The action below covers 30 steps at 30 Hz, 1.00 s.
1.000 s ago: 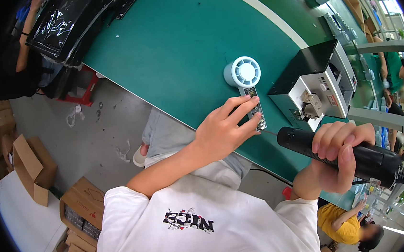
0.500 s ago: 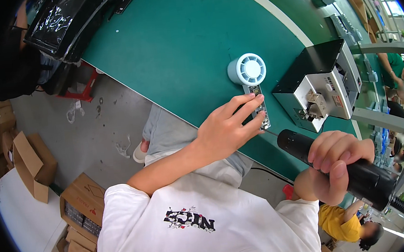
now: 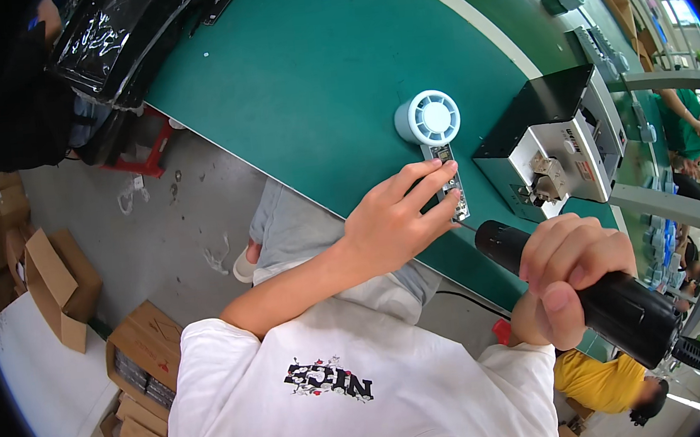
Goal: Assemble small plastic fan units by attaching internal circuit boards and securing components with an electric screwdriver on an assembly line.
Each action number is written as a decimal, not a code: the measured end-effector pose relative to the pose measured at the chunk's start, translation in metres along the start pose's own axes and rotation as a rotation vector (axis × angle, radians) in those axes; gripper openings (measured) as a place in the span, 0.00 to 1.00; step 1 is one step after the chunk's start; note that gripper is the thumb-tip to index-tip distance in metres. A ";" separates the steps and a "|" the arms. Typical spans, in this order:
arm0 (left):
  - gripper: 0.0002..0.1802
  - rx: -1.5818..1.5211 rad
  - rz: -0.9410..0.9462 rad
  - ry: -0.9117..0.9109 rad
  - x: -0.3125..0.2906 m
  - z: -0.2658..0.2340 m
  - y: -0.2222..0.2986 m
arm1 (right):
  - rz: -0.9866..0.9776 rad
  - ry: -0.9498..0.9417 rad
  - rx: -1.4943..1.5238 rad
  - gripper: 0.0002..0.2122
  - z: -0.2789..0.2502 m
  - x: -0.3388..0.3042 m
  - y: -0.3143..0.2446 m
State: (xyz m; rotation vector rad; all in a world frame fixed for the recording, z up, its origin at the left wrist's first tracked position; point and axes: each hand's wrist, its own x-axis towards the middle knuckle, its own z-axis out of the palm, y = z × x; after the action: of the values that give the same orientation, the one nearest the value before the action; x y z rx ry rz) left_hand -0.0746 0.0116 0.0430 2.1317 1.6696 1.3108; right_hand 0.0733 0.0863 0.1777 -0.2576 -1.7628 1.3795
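Observation:
A small handheld fan (image 3: 431, 118) in pale blue lies on the green table, its round slotted head pointing away from me. Its handle is open, and a circuit board (image 3: 444, 154) shows inside. My left hand (image 3: 392, 219) grips the handle, fingertips resting on the board and partly covering it. In my right hand (image 3: 575, 269) is a black electric screwdriver (image 3: 629, 319), with the fingers wrapped round its body. The screwdriver slants towards the handle's near end. Its thin bit (image 3: 466, 226) is close to that end, beside my left fingertips; I cannot tell whether they touch.
A black and silver boxy machine (image 3: 555, 138) stands right of the fan. Black glossy plastic wrapping (image 3: 106, 44) covers something at the table's far left. Cardboard boxes (image 3: 141, 353) lie on the floor at left. A person in a yellow top (image 3: 601, 380) is at lower right.
My right hand and the screwdriver have shifted slightly left, towards the fan's handle. My left hand and the fan have hardly moved.

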 end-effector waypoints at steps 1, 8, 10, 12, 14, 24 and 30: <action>0.20 0.000 -0.012 0.016 -0.001 0.001 0.000 | 0.011 -0.075 0.036 0.15 -0.002 0.003 0.000; 0.19 0.016 -0.023 0.045 -0.002 0.005 0.001 | 0.061 0.171 0.136 0.16 -0.008 -0.003 -0.009; 0.19 0.025 -0.017 0.046 -0.001 0.006 0.001 | 0.011 0.095 -0.006 0.15 -0.010 -0.003 -0.012; 0.19 0.032 -0.012 0.049 0.000 0.008 0.000 | -0.011 0.105 -0.023 0.15 -0.010 -0.005 -0.014; 0.20 0.033 0.001 0.049 0.001 0.009 -0.001 | -0.034 0.254 -0.026 0.15 -0.011 -0.006 -0.019; 0.18 0.082 0.005 0.085 0.002 0.012 0.000 | -0.053 0.542 0.019 0.04 -0.101 0.011 -0.039; 0.18 0.021 -0.010 0.080 0.002 0.010 0.001 | -0.014 0.491 -0.030 0.03 -0.092 0.016 -0.030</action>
State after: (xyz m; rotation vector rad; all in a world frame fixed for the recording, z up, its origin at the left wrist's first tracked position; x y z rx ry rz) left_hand -0.0668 0.0171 0.0389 2.1058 1.7290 1.4002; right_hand 0.1397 0.1493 0.2131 -0.5492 -1.3725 1.1580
